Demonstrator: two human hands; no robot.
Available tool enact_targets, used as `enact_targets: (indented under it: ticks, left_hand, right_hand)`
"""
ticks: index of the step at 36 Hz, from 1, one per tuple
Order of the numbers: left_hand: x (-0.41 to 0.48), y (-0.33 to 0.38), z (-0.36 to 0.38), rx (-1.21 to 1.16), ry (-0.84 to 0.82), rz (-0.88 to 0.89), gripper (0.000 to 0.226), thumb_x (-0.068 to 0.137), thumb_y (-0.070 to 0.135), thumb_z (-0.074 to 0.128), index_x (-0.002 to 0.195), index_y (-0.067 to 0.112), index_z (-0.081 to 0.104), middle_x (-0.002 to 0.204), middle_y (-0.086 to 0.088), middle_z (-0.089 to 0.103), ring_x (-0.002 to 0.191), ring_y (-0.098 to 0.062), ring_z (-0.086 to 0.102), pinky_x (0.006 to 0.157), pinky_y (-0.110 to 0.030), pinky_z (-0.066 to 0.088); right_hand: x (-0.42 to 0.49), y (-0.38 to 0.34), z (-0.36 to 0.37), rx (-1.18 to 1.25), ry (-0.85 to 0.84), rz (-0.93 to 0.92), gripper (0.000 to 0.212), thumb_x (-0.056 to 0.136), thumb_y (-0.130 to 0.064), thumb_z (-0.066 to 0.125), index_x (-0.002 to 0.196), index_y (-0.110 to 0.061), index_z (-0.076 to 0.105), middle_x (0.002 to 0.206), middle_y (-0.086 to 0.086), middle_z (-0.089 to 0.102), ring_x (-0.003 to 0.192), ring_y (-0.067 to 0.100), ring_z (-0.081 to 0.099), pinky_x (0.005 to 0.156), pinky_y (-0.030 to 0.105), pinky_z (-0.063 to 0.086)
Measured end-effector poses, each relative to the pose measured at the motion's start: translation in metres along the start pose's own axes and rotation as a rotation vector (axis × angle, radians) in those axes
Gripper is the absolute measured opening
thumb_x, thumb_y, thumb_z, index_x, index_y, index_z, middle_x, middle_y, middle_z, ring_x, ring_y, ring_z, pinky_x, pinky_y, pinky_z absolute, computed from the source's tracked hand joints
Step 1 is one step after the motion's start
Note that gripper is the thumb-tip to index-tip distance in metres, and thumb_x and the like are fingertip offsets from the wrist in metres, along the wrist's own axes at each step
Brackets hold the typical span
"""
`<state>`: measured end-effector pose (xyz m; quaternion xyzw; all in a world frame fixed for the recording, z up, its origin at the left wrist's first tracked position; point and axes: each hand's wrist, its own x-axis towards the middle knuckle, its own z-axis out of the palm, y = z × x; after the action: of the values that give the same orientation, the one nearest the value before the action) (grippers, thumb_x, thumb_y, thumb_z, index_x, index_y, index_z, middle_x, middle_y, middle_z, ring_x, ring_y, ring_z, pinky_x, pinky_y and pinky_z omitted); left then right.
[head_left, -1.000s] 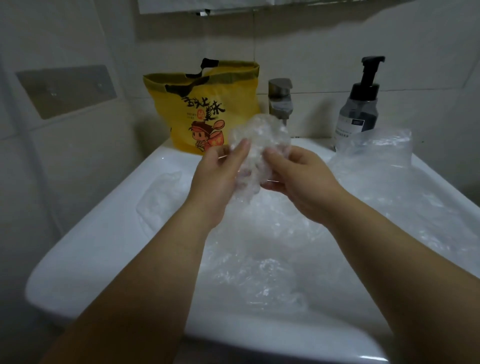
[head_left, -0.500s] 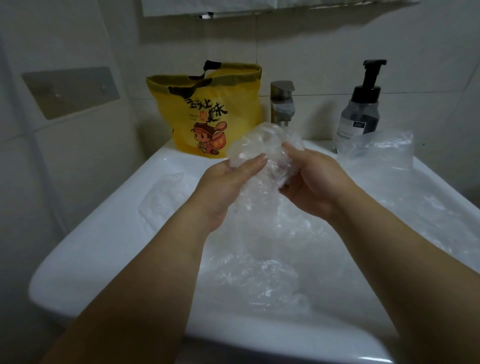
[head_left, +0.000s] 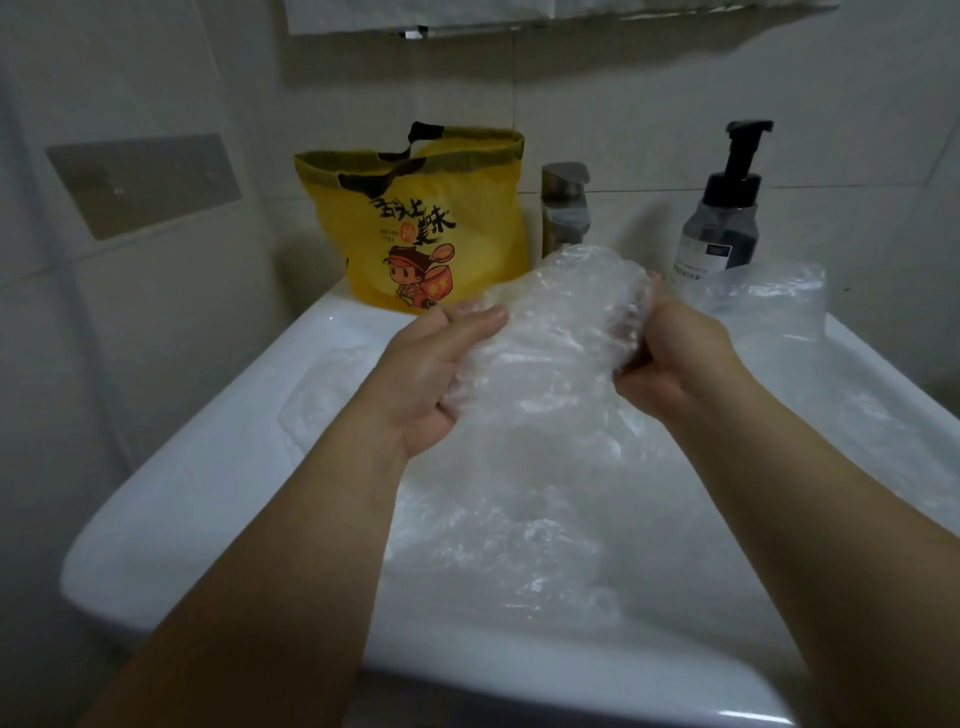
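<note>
A crumpled clear plastic bag (head_left: 561, 317) is held up over the white sink (head_left: 218, 467). My left hand (head_left: 436, 374) grips its left side, thumb on top and fingers curled beneath. On the bag's right side my right hand (head_left: 675, 358) grips it, fingers wrapped into the plastic. The lower part of the bag hangs down into more clear plastic (head_left: 519, 545) that fills the basin.
A yellow printed tote bag (head_left: 415, 228) stands at the sink's back left rim. Behind the held bag is a metal faucet (head_left: 563, 208). A pump soap bottle (head_left: 722, 218) stands at the back right, with another clear plastic bag (head_left: 769, 296) in front of it.
Both hands have spread apart, stretching the bag wider between them. The bundle has grown from a small wad into a broader puffed shape.
</note>
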<state>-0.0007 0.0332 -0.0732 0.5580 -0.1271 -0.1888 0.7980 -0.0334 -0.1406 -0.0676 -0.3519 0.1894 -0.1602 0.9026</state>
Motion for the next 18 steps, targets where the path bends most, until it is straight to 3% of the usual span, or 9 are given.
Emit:
enact_targets:
  ticks: [2,4,6,8,9,11,13,15,18]
  left_hand:
    - [0.0,-0.002,-0.002,0.203,-0.066,-0.023,0.047,0.077,0.018,0.072,0.121,0.018,0.057,0.085,0.003,0.063,0.046,0.002,0.055,0.037,-0.01,0.038]
    - [0.001,-0.008,-0.008,0.556,-0.127,-0.078,0.064,0.063,0.026,0.085,0.123,0.025,0.06,0.101,0.006,0.068,0.071,-0.001,0.064,0.061,-0.017,0.051]
    - [0.0,-0.016,-0.013,0.929,-0.197,-0.175,0.062,0.059,0.033,0.09,0.116,0.027,0.065,0.103,0.009,0.071,0.092,-0.007,0.066,0.083,-0.028,0.053]
    - [-0.002,-0.022,-0.015,1.191,-0.251,-0.248,0.062,0.053,0.044,0.089,0.109,0.027,0.067,0.102,0.009,0.071,0.096,-0.011,0.066,0.091,-0.034,0.053]
    - [-0.002,-0.023,-0.014,1.211,-0.257,-0.251,0.062,0.053,0.047,0.089,0.107,0.028,0.067,0.103,0.01,0.069,0.096,-0.009,0.065,0.091,-0.032,0.053]
    - [-0.004,-0.018,-0.007,1.009,-0.255,-0.157,0.056,0.055,0.049,0.088,0.103,0.034,0.065,0.102,0.017,0.067,0.096,0.0,0.062,0.086,-0.021,0.05]
    - [-0.003,-0.01,-0.001,0.644,-0.195,-0.088,0.065,0.053,0.059,0.083,0.11,0.035,0.063,0.109,0.014,0.068,0.104,-0.003,0.062,0.091,-0.026,0.048]
    - [0.0,-0.005,0.0,0.377,-0.151,-0.107,0.063,0.055,0.064,0.074,0.107,0.029,0.066,0.105,0.007,0.072,0.104,-0.014,0.065,0.091,-0.033,0.051]
    - [0.0,-0.008,-0.001,0.404,-0.107,-0.099,0.029,0.08,0.044,0.068,0.094,0.019,0.071,0.091,0.002,0.074,0.088,-0.017,0.068,0.09,-0.034,0.049]
  right_hand:
    - [0.0,0.0,0.0,-0.107,0.041,-0.039,0.018,0.092,-0.03,0.063,0.092,-0.011,0.062,0.102,0.012,0.072,0.096,0.026,0.07,0.088,0.042,0.056]
    - [-0.002,-0.002,0.0,-0.207,0.062,-0.108,0.018,0.093,-0.03,0.062,0.088,-0.013,0.061,0.104,0.012,0.07,0.1,0.028,0.067,0.094,0.046,0.052]
    - [-0.004,-0.003,0.0,-0.249,0.051,-0.156,0.018,0.094,-0.028,0.061,0.084,-0.012,0.06,0.104,0.013,0.069,0.101,0.03,0.067,0.094,0.048,0.051]
    - [-0.006,-0.003,0.001,-0.288,0.058,-0.185,0.02,0.095,-0.026,0.059,0.081,-0.012,0.058,0.103,0.013,0.069,0.104,0.031,0.065,0.095,0.048,0.051]
    - [-0.007,-0.003,0.002,-0.319,0.06,-0.198,0.02,0.096,-0.025,0.058,0.081,-0.012,0.059,0.103,0.013,0.069,0.107,0.033,0.064,0.095,0.049,0.05]
    - [-0.009,-0.001,0.003,-0.398,0.033,-0.22,0.02,0.097,-0.025,0.056,0.087,-0.009,0.062,0.099,0.014,0.069,0.107,0.036,0.063,0.097,0.05,0.048]
    - [-0.01,0.003,0.003,-0.471,-0.022,-0.218,0.024,0.098,-0.026,0.053,0.098,-0.005,0.063,0.086,0.01,0.068,0.091,0.031,0.065,0.095,0.046,0.05]
    - [-0.012,0.006,0.004,-0.517,-0.08,-0.202,0.024,0.099,-0.028,0.052,0.095,-0.007,0.064,0.076,0.006,0.068,0.086,0.029,0.06,0.091,0.044,0.051]
    - [-0.012,0.008,0.006,-0.52,-0.124,-0.196,0.023,0.099,-0.027,0.051,0.093,-0.009,0.064,0.086,0.01,0.069,0.102,0.036,0.064,0.096,0.052,0.048]
